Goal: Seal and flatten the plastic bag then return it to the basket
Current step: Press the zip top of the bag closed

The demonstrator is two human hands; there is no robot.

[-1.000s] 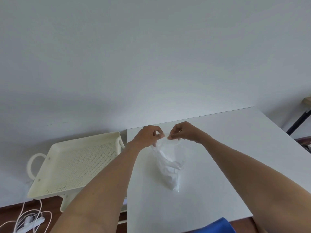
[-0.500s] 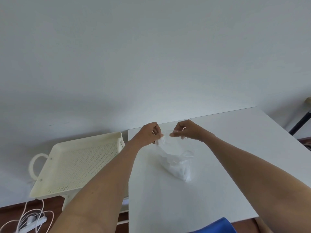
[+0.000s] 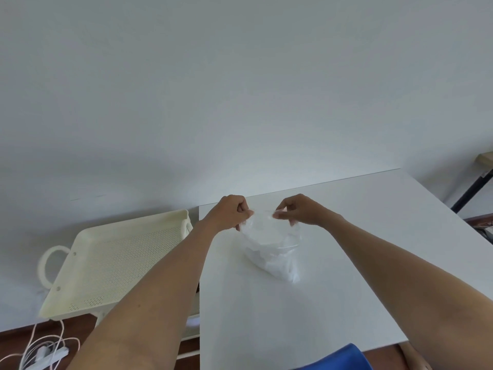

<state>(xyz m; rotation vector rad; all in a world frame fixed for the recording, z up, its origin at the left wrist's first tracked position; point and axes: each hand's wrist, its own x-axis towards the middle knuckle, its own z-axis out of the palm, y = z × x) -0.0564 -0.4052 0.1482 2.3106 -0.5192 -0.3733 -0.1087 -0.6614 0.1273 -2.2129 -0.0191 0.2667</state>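
Plastic bag (image 3: 272,249), no readable label, pinched at its top by left hand (image 3: 231,212) and right hand (image 3: 298,210).

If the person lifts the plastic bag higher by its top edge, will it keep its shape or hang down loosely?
Probably it hangs loosely: the plastic bag is thin, clear and wrinkled, sagging onto the table below the left hand and right hand. It looks light, so a pinch likely carries it. The smooth film may slip.
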